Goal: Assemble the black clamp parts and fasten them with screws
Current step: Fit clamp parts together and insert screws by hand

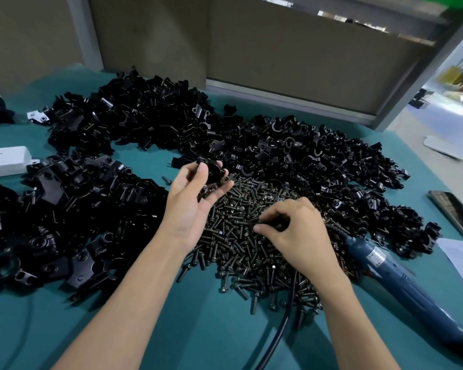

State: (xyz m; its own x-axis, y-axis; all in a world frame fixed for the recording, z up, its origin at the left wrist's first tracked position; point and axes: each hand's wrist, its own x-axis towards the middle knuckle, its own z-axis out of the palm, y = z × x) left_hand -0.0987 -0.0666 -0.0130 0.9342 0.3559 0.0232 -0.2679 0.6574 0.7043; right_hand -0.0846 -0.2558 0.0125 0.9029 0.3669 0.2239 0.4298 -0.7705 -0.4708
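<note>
Head view. I logged the following.

1. The table point(198, 329) had a teal cover. The screws point(241, 252) lay in one heap at its centre.
2. Black clamp parts lay in three heaps around the screws: the left heap point(64, 209) at 9 o'clock, the far heap point(145, 116) at 11 o'clock and the right heap point(332, 166) at 2 o'clock. The right heap touched the screws.
3. The left hand point(195, 201) was raised at 11 o'clock of the screws, palm turned inward. Its thumb and fingertips gripped one clamp point(211, 170), a ring-shaped black part, clear of the table.
4. The right hand point(297, 233) rested on the screws, knuckles up. Its fingers were curled and pinched screws at the top of the heap. I could not tell how many.
5. A blue driver point(385, 265) lay at 4 o'clock, its tip in the screws just beside the right hand. A black cable point(278, 340) ran out at 6 o'clock.
6. One loose screw point(166, 179) lay apart at 10 o'clock. A phone point(452, 212) lay at 3 o'clock and a white box point(6, 161) at 9 o'clock, at the table edges.
</note>
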